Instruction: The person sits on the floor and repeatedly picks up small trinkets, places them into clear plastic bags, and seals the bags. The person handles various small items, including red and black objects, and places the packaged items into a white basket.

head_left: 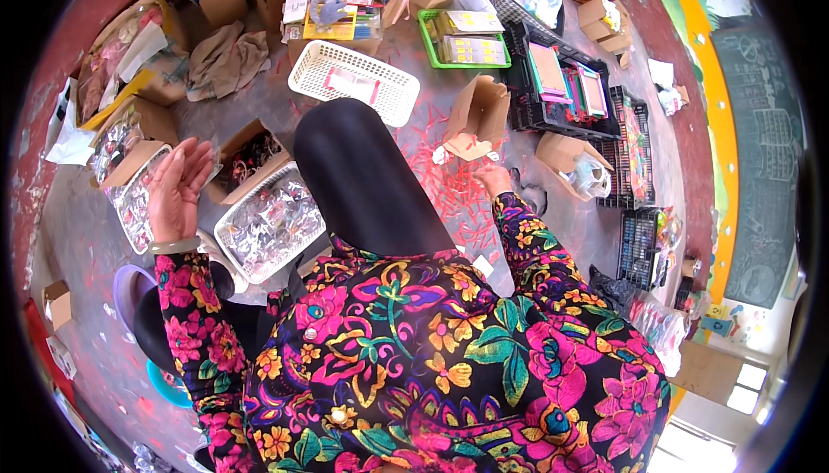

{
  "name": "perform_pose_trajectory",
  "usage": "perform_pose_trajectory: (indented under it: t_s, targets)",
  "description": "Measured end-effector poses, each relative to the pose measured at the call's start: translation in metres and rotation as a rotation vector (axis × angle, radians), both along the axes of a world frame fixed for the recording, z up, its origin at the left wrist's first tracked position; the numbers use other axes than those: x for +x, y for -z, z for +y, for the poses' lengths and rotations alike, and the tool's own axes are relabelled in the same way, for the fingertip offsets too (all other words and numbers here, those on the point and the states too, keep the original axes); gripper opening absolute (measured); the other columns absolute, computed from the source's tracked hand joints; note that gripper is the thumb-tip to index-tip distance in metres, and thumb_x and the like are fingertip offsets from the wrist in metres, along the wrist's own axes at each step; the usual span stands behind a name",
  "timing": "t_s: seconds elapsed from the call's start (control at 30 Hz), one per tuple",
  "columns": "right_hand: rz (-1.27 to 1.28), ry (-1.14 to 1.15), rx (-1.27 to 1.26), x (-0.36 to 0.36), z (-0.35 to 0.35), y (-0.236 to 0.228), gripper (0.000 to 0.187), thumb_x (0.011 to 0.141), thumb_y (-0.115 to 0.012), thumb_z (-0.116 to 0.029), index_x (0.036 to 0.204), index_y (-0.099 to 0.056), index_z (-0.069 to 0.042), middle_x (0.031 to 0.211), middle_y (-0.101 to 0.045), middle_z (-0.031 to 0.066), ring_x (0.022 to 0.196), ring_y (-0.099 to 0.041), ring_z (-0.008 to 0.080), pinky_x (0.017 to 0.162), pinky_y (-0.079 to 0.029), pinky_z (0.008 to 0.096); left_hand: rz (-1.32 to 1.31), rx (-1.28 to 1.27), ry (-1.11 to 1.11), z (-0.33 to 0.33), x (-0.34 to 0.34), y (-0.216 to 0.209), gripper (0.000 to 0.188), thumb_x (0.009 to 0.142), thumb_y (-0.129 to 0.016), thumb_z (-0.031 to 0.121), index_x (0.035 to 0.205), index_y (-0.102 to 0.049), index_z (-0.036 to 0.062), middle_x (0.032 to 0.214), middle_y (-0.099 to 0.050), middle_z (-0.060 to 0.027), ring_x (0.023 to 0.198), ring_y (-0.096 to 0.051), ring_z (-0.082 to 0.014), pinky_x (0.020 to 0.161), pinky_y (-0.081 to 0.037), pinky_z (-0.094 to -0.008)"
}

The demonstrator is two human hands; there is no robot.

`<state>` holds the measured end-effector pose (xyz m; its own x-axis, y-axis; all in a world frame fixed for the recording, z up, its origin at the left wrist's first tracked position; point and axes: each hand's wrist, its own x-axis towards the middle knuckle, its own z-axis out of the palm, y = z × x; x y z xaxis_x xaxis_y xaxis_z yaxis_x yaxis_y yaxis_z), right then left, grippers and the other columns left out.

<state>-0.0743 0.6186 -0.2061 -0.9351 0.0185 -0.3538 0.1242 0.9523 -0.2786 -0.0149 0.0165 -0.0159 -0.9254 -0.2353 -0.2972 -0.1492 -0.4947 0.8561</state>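
My left hand point(180, 190) is raised on the left, palm turned up and fingers stretched out, with nothing in it. A bracelet point(175, 247) circles that wrist. Below it are an open cardboard box point(250, 175) with dark items and a white basket point(269, 229) full of clear-wrapped small packets. My right hand point(494, 180) reaches down beside an open cardboard box point(477, 114), over thin red pieces point(449, 184) strewn on the floor. Its fingers are bent together; what they hold, if anything, is too small to make out.
A white basket point(393, 93) holding a flat pink-edged packet and a green basket point(426, 37) of packs stand ahead. Black crates point(518, 84) line the right, beside a small box with a plastic bag point(589, 175). Brown cloth point(226, 63) lies far left. My black-clad knee point(354, 171) rises centrally.
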Motion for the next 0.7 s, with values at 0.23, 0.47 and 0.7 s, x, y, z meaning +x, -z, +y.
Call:
perform_pose_trajectory:
  t_s: [0.23, 0.47, 0.7]
  targets:
    - [-0.141, 0.345, -0.417, -0.001, 0.044, 0.051, 0.021, 0.080, -0.061, -0.023, 0.092, -0.067, -0.007, 0.079, -0.065, 0.0143, 0.080, -0.063, 0.0227, 0.071, -0.048, 0.0303, 0.004, 0.013, 0.025, 0.003, -0.008, 0.002, 0.031, 0.092, -0.046, 0.015, 0.115, -0.050, -0.0060, 0.112, -0.057, -0.0209, 0.105, -0.057, -0.0270, 0.091, -0.047, -0.0340]
    - [-0.317, -0.183, 0.281, -0.006, 0.012, 0.031, 0.051, 0.086, -0.049, -0.044, 0.125, -0.047, -0.011, 0.110, -0.059, 0.0180, 0.097, -0.059, 0.0283, 0.082, -0.047, 0.0352, -0.020, -0.012, 0.003, 0.001, 0.001, -0.003, 0.031, 0.092, -0.047, 0.015, 0.115, -0.050, -0.0059, 0.112, -0.057, -0.0206, 0.104, -0.057, -0.0265, 0.091, -0.047, -0.0333]
    - [-0.556, 0.598, -0.192, -0.002, -0.032, -0.025, 0.051, 0.086, -0.050, -0.042, 0.127, -0.045, -0.013, 0.111, -0.059, 0.0181, 0.087, -0.063, 0.0267, 0.070, -0.050, 0.0371, -0.026, -0.017, -0.031, 0.000, 0.012, -0.009, 0.029, 0.092, -0.048, 0.014, 0.112, -0.052, -0.0057, 0.110, -0.058, -0.0196, 0.103, -0.058, -0.0254, 0.088, -0.048, -0.0327]
